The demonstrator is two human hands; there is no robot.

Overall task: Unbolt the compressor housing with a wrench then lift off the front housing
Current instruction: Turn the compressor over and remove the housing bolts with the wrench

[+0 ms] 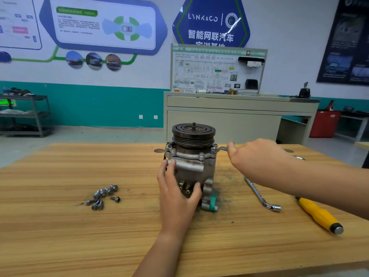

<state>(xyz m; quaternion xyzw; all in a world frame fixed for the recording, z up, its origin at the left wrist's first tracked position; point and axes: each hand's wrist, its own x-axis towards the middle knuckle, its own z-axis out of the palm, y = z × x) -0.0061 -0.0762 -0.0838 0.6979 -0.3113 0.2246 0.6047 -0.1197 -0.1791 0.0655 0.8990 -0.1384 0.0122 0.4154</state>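
Compressor (191, 168) stands pulley-up mid table (79, 236). Left hand (177, 188) wraps its body so it can't spin. Right hand (253, 156) is clamped on the wrench (221, 149), whose head is on the right flange bolt (213, 150), probably seated; view's tight. Loose bolts (103, 194) parked left, clear of the work.

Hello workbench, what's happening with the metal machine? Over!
Left hand grips compressor. Right hand holds wrench on a top bolt. Front housing not off yet. Nothing in the way; loose bolts lie left.
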